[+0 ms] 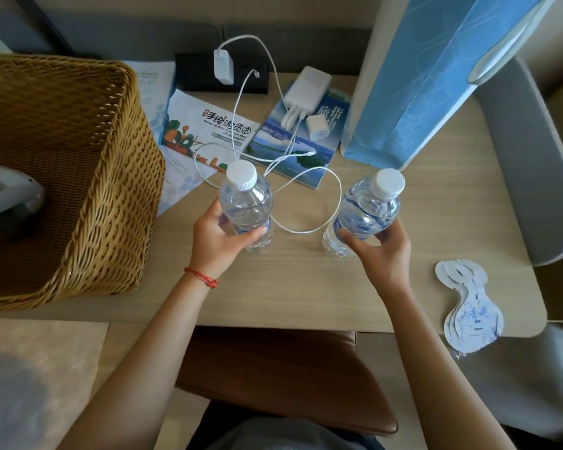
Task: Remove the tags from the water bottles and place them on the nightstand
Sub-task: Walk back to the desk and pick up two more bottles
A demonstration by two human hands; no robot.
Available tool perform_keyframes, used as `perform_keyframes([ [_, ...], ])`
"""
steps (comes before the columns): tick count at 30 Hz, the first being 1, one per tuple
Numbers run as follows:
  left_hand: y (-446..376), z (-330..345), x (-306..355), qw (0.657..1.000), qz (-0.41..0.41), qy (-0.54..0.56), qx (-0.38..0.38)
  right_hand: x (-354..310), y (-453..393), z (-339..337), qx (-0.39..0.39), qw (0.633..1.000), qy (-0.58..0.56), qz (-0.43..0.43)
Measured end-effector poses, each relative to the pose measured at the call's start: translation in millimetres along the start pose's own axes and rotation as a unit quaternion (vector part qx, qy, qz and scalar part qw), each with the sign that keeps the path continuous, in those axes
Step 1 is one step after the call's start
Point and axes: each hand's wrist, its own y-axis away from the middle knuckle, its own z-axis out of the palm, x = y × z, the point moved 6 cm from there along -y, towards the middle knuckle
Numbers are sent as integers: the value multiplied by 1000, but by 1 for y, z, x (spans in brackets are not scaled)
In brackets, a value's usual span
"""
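Two clear water bottles with white caps stand on the wooden nightstand [293,287]. My left hand [220,237] grips the left bottle [246,203] around its lower body. My right hand [379,251] holds the right bottle [368,209], which leans slightly to the right. Neither bottle has a tag on its neck. A small stack of white paper tags [472,306] with blue print lies at the nightstand's front right corner, partly over the edge.
A large wicker basket [78,164] fills the left side. Brochures [208,131], a white power bank [307,89], a small charger [317,126] and looping white cables [306,203] lie behind the bottles. A tall blue paper bag [429,79] stands at the back right. A brown stool [283,378] sits below.
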Motion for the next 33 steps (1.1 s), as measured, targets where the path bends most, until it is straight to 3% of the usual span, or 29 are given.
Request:
perform_keyframes([
  [10,30,-1,-9,994,-63,85,-41,3,20,0,-55,997,-50,21],
  [19,76,-4,-23,977,-172,124,-17,2,48,-5,-122,983,-100,89],
  [33,112,-17,1,972,-185,139,-25,-24,108,-5,-116,982,-111,99],
])
